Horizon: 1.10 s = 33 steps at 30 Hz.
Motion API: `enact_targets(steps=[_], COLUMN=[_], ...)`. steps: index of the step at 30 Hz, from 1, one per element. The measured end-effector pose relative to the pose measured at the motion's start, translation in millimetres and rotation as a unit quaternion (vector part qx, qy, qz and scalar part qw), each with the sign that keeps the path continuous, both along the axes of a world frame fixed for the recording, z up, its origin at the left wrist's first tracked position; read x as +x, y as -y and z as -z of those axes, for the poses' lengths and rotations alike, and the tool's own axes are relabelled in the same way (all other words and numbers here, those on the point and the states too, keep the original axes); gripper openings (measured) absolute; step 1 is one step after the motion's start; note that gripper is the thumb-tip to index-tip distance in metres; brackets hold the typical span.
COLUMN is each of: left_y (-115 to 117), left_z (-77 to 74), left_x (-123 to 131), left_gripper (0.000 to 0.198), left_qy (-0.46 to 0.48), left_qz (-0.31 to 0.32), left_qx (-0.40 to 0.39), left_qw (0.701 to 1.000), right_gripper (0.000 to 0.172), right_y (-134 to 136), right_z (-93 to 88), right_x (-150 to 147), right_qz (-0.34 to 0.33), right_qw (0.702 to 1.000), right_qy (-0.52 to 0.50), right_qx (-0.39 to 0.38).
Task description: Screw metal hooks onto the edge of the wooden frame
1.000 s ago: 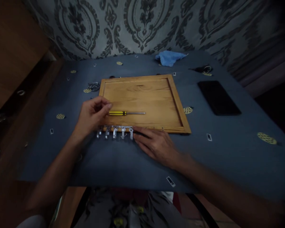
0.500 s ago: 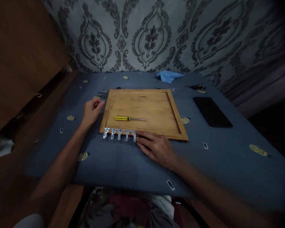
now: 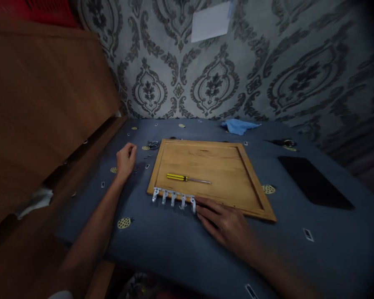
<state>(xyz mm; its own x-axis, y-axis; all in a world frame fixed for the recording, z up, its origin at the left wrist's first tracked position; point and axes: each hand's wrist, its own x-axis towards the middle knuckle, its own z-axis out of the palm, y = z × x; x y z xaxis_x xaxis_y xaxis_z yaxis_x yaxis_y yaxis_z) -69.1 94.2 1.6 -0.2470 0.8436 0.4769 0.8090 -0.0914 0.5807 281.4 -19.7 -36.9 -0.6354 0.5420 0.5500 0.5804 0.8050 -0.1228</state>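
A wooden framed panel (image 3: 205, 160) lies on the cloth-covered table. A yellow and black screwdriver (image 3: 188, 179) rests on it, its metal shaft pointing right. Along the panel's near edge sits a silver hook rail (image 3: 173, 198) with several hooks hanging toward me. My right hand (image 3: 227, 226) grips the rail's right end with its fingertips. To the left of the panel, my left hand (image 3: 126, 160) is closed above the table; whatever it may hold is hidden. Several small dark screws (image 3: 137, 169) lie just right of it.
A coiled dark item (image 3: 153, 144) lies beyond the screws. A blue cloth (image 3: 239, 126) is at the back, with a dark corded object (image 3: 282, 142) farther right. A black flat slab (image 3: 314, 182) lies at right. A wooden cabinet (image 3: 50, 91) borders the left side.
The view has tilted up and turned left. My left hand has moved left, away from the panel, uncovering the small screws. My right hand stays at the rail's end.
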Motion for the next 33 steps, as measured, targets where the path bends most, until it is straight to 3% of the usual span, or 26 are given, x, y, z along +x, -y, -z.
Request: enact_targets(steps=[3, 6, 13, 18, 25, 28, 33], left_y=[-8, -11, -8, -7, -16, -15, -10], left_z=[9.8, 20.4, 33.2, 35.2, 37.6, 34.5, 21.9], left_x=[-20, -26, -12, -10, -12, -10, -8], left_gripper=[0.023, 0.031, 0.033, 0.033, 0.031, 0.022, 0.027], left_qy=[-0.016, -0.041, -0.142, -0.197, -0.228, -0.222, -0.168], left_qz=[-0.031, -0.022, 0.095, 0.137, 0.118, 0.124, 0.166], left_qx=[-0.029, -0.062, -0.080, -0.086, -0.115, -0.114, -0.084], left_qw=[0.999, 0.997, 0.982, 0.967, 0.960, 0.960, 0.968], right_gripper=[0.029, 0.030, 0.029, 0.029, 0.026, 0.025, 0.019], right_y=[-1, -1, -2, 1, 0, 3, 9], right_z=[-0.4, 0.5, 2.8, 0.9, 3.3, 0.8, -9.3], right_x=[0, 1, 3, 2, 2, 1, -2], right_qz=[-0.001, 0.002, -0.001, 0.007, 0.002, 0.022, 0.034], right_qw=[1.000, 1.000, 1.000, 1.000, 0.999, 0.998, 0.991], right_qy=[0.001, 0.003, 0.002, -0.001, 0.013, 0.014, 0.075], right_qx=[0.008, 0.015, 0.012, 0.000, -0.034, -0.057, -0.108])
